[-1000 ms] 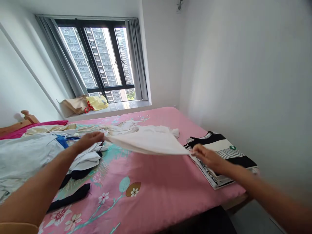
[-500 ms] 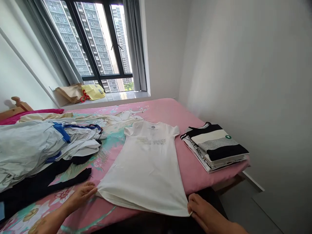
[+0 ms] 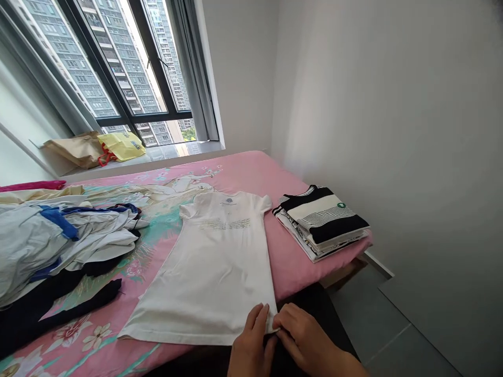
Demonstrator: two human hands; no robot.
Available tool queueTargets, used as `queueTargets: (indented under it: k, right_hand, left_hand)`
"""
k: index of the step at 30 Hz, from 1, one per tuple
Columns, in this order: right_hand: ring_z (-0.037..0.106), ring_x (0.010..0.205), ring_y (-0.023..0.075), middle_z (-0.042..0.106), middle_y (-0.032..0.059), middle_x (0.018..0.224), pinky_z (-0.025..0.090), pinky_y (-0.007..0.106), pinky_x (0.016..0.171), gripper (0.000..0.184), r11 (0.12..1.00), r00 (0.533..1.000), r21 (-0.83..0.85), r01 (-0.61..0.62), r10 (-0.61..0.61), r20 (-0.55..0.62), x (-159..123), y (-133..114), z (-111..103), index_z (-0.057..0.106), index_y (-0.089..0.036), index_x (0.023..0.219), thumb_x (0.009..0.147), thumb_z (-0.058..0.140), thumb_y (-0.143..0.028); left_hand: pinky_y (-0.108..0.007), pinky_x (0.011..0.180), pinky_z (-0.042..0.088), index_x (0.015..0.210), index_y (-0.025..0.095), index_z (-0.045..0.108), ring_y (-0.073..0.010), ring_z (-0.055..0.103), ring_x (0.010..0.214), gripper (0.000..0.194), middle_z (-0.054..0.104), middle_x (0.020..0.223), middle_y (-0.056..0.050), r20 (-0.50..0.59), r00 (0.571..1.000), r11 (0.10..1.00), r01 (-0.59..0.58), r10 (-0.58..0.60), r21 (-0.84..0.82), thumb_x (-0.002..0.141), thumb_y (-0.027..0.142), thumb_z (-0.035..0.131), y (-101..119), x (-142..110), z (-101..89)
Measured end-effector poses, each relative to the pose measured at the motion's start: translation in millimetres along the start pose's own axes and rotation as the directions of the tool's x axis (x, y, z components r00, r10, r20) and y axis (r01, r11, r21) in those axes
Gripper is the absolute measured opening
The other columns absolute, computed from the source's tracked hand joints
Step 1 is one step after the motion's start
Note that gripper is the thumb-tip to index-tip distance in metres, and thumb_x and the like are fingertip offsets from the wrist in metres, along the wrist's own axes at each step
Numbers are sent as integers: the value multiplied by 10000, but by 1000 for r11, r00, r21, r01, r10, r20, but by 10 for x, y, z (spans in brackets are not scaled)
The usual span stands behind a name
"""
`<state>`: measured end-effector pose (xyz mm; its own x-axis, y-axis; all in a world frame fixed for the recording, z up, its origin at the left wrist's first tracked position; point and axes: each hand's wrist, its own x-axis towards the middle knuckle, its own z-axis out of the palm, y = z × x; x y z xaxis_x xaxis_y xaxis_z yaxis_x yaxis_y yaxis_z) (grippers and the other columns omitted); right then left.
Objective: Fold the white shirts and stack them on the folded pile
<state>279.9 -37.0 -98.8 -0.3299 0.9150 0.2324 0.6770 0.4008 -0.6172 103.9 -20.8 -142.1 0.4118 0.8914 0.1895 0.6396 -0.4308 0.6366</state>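
Note:
A white short-sleeved T-shirt (image 3: 212, 272) lies spread out on the bed, collar away from me and hem toward me. Small print marks its chest. My right hand (image 3: 306, 335) is closed on the hem's right corner, pinching the cloth between thumb and fingers. Close beside it, my left hand (image 3: 253, 340) rests on the shirt near that same corner, its fingers stretched out over the cloth and the thumb apart. The left hem corner lies loose on the bedsheet.
A folded stack of clothes (image 3: 322, 220), striped black and white on top, sits near the bed's right edge. Unfolded clothes (image 3: 35, 246) are heaped at left. Paper and yellow bags (image 3: 121, 145) stand on the windowsill. The pink floral bed (image 3: 247, 167) meets the wall.
My left hand has left the hem's left corner and crossed over to the right corner, beside my right hand. The hem now lies flatter. The view has shifted to the right.

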Motion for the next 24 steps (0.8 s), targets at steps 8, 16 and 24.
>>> queueTargets:
  k: [8, 16, 24]
  right_hand:
    - [520, 776, 162, 569, 18, 831, 398, 281, 683, 101, 988, 995, 156, 22, -7, -97, 69, 19, 63, 517, -207, 840, 831, 475, -116]
    - [536, 734, 166, 559, 14, 769, 440, 286, 688, 160, 897, 970, 414, -152, 215, -111, 66, 133, 102, 520, -210, 822, 902, 467, -338]
    - [569, 907, 205, 618, 62, 951, 455, 354, 823, 194, 949, 985, 292, -120, 75, 158, 457, 14, 198, 584, -203, 923, 908, 413, -294]
  left_hand:
    - [-304, 756, 571, 1026, 304, 659, -192, 683, 881, 396, 711, 1021, -44, 23, 992, 991, 127, -128, 35, 835, 116, 368, 340, 192, -109]
    - [-291, 798, 544, 1087, 334, 638, -195, 669, 959, 322, 694, 1107, -24, 118, 972, 979, 199, -203, 40, 904, 227, 396, 428, 124, 68]
    - [-441, 573, 528, 992, 127, 682, -338, 683, 704, 319, 704, 800, -176, 291, 897, 895, 201, -331, 399, 790, 45, 449, 187, 77, 591]
